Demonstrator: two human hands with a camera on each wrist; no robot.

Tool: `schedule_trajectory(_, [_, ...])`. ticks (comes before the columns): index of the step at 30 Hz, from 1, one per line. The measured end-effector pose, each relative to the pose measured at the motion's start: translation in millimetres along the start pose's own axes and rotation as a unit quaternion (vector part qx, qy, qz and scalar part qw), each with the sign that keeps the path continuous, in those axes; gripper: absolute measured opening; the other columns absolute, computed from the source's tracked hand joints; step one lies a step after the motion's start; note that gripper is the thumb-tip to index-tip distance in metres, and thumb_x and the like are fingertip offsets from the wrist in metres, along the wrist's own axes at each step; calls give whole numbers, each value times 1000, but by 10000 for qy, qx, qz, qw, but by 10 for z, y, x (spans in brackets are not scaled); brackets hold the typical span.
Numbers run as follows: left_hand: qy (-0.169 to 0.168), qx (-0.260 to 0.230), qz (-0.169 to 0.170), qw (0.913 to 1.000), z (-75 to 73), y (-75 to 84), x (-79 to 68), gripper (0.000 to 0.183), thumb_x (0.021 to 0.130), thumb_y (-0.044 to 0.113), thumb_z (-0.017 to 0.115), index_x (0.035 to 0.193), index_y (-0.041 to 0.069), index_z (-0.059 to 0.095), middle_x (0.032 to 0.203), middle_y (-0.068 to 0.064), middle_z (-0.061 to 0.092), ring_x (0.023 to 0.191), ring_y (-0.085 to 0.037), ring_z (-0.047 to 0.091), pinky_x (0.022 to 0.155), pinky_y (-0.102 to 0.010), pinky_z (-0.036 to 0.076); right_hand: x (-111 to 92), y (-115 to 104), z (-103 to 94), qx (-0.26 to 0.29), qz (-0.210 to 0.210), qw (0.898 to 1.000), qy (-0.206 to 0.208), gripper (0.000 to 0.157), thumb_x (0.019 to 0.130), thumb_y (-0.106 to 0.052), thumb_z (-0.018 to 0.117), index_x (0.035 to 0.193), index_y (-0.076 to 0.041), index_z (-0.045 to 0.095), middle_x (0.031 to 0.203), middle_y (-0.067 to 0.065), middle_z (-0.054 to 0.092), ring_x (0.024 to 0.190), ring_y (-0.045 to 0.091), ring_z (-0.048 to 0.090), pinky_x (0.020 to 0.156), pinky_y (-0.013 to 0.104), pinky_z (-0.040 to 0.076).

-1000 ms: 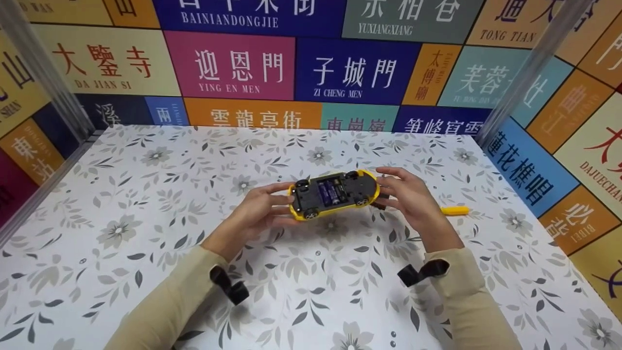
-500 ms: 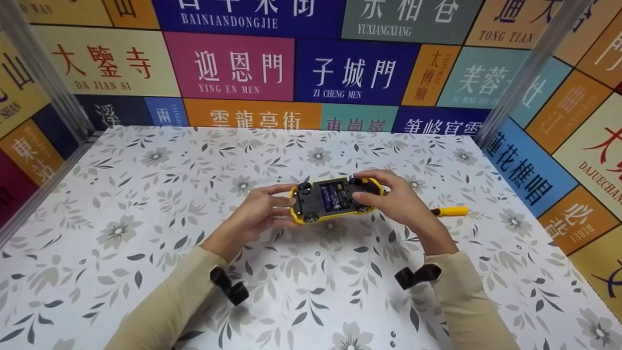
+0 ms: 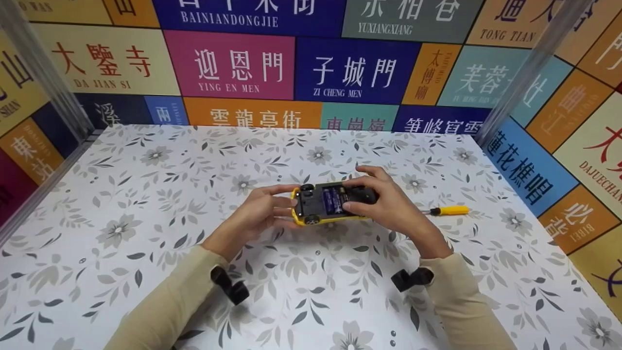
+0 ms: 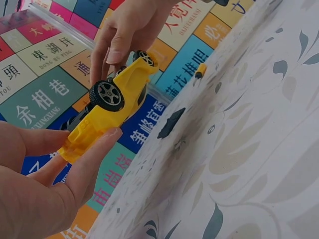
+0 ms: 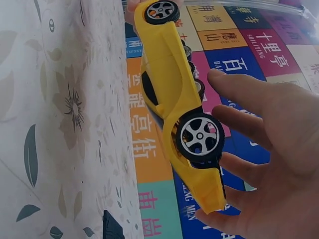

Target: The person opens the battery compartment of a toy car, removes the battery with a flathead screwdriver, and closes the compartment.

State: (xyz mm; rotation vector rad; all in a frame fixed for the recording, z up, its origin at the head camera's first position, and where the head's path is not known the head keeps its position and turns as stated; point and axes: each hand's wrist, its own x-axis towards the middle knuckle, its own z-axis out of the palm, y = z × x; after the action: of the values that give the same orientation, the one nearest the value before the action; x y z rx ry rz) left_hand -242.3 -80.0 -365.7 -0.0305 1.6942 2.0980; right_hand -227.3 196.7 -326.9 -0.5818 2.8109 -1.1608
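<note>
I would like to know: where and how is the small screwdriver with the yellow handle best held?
Probably by its thick yellow handle, from above, on the person's right: the screwdriver lies flat on the white floral-patterned table, handle pointing right, thin shaft towards the right hand.

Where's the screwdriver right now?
In the head view, the screwdriver lies on the table just right of the right hand, its yellow handle pointing away from the toy car.

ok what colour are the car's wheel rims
Silver; the right wrist view shows the rims best.
</note>
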Motion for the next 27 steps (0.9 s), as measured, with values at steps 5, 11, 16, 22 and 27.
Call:
schedule_trajectory(5, [-7, 92, -11, 10000, 6, -7, -2, 53, 91, -5, 56, 141, 8, 55, 120, -19, 71, 88, -26, 75, 76, -39, 66, 2, -2, 35, -192, -32, 9998, -63, 47, 88, -31, 78, 132, -23, 65, 163, 6, 27, 143, 39, 34, 110, 57, 45])
schedule_trajectory(11, [-80, 166, -32, 9998, 6, -17, -5, 52, 91, -4, 57, 142, 8, 54, 122, -21, 70, 88, -26, 75, 79, -41, 66, 5, 15, 46, -428, 24, 9989, -193, 49, 86, -30, 80, 132, -22, 65, 163, 6, 28, 146, 39, 32, 111, 59, 43])
schedule_trajectory(16, [-77, 135, -87, 9998, -7, -33, 3, 52, 91, -5, 57, 141, 8, 55, 123, -21, 70, 91, -28, 75, 81, -44, 65, 10, 48, 44, -599, 25, 9976, -341, 49, 86, -32, 79, 132, -22, 65, 161, 5, 32, 144, 39, 37, 111, 58, 45])
schedule_trajectory(22, [-115, 167, -35, 9998, -22, -58, 18, 52, 90, -4, 57, 141, 5, 54, 119, -21, 71, 90, -27, 75, 77, -41, 66, 22, 92, 59, -662, -134, 9969, -398, 45, 90, -33, 74, 132, -20, 65, 160, 6, 36, 143, 38, 40, 112, 57, 45])
schedule_trajectory(27, [-15, 112, -72, 9999, -26, -63, 29, 52, 90, -4, 56, 141, 5, 54, 122, -22, 69, 89, -27, 74, 77, -41, 66, 29, 120, 81, -654, -234, 9967, -425, 40, 99, -33, 63, 135, -17, 64, 160, 7, 35, 147, 38, 34, 116, 60, 39])
